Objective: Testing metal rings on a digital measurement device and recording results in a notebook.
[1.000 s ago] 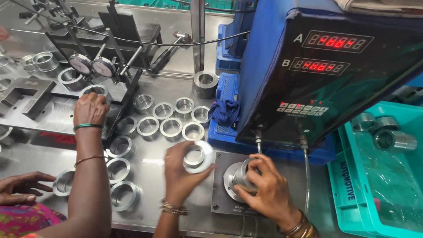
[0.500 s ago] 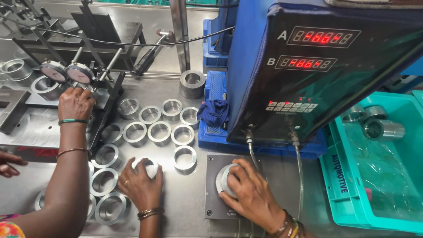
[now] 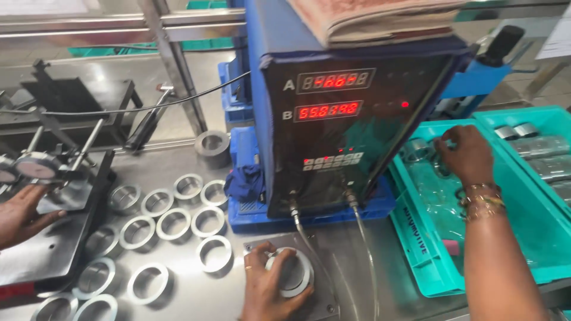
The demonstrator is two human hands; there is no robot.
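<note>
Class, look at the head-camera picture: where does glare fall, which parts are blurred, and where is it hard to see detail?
Head view: glare streaks the steel table and glints on the metal rings; the gauge box's red displays glow and smear; the right hand over the teal tray is slightly motion-blurred; the left hand on the ring on the fixture is sharper; the box's black face is dark, its small buttons indistinct.

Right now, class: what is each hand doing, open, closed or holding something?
Left hand: closed on the ring.
Right hand: in the teal tray; grip cannot be told.
</note>
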